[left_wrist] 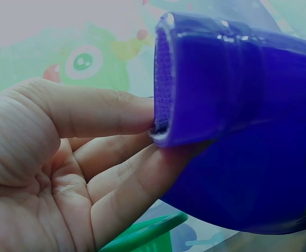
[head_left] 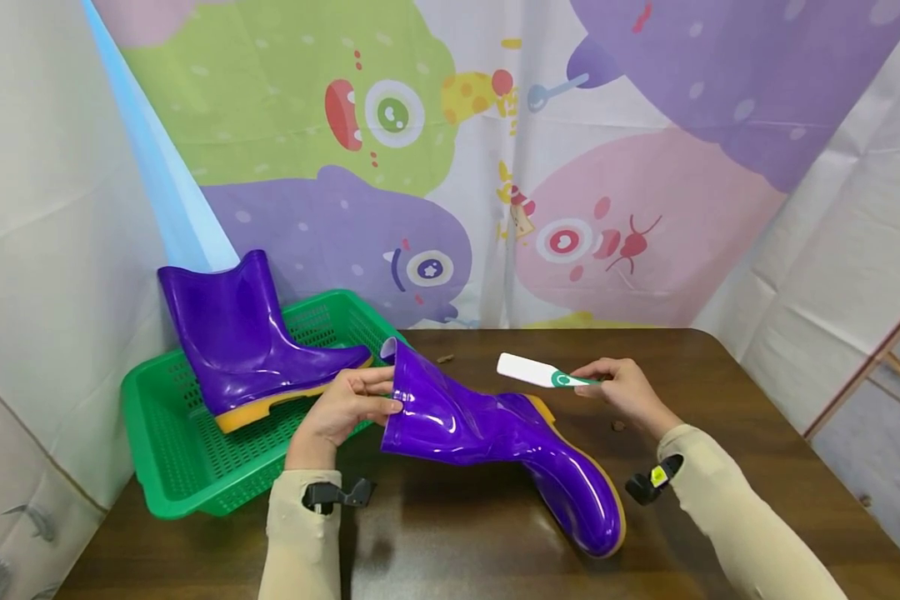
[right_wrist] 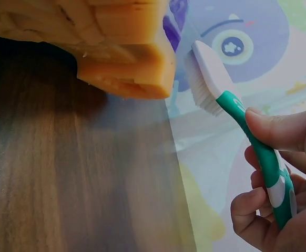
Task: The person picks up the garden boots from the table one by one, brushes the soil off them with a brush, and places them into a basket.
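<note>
My left hand (head_left: 348, 406) pinches the top rim of a shiny purple rain boot (head_left: 450, 417), thumb at the opening and fingers beneath, as the left wrist view shows. The boot is tipped on its side, its toe pointing toward the front right. Its yellow-orange sole (right_wrist: 126, 58) faces the right hand. My right hand (head_left: 626, 392) grips the green and white handle of a scrubbing brush (right_wrist: 263, 147). The white brush head (head_left: 525, 370) is held near the boot's heel, apart from it, bristles (right_wrist: 203, 92) toward the sole side.
A second purple boot (head_left: 240, 333) stands tilted in a green plastic basket (head_left: 138, 450) at the left. Small brown crumbs (head_left: 446, 358) lie on the dark wooden table (head_left: 450, 533). A cartoon-printed curtain (head_left: 487, 275) hangs behind the table.
</note>
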A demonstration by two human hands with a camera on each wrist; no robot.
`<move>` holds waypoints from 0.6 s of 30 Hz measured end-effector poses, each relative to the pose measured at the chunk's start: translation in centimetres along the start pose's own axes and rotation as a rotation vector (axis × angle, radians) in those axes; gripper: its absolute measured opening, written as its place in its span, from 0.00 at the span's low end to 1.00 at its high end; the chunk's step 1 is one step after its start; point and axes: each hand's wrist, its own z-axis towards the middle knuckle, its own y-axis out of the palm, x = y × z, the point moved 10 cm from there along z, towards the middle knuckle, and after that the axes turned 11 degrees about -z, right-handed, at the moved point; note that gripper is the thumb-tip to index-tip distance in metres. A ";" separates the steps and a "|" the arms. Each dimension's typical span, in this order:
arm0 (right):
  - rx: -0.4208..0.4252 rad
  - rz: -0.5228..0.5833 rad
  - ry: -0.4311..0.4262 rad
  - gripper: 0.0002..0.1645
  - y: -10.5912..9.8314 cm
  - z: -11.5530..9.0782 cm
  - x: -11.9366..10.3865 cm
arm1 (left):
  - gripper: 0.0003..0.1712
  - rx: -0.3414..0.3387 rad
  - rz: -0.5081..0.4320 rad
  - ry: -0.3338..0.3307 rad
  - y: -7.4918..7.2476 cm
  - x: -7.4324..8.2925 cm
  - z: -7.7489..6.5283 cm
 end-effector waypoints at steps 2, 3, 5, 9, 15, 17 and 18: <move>0.005 0.019 0.008 0.15 -0.2 -0.2 0.4 | 0.34 0.006 0.002 0.000 0.1 0.0 0.0; 0.008 0.025 0.011 0.16 -0.2 -0.4 0.7 | 0.34 0.003 0.001 0.002 0.2 0.0 0.1; 0.016 0.043 0.022 0.16 -0.4 -0.7 1.3 | 0.34 0.000 -0.003 0.005 0.4 0.0 0.2; 0.031 0.088 0.044 0.18 -0.8 -1.3 2.5 | 0.34 -0.022 -0.017 0.025 0.9 0.1 0.3; 0.054 0.201 0.086 0.21 -1.5 -2.3 4.1 | 0.33 -0.035 -0.047 0.052 1.3 0.1 0.5; 0.059 0.244 0.093 0.21 -1.8 -2.7 4.6 | 0.33 -0.029 -0.061 0.058 1.4 0.1 0.6; 0.061 0.270 0.098 0.20 -1.8 -2.9 4.8 | 0.33 -0.025 -0.070 0.058 1.5 0.0 0.7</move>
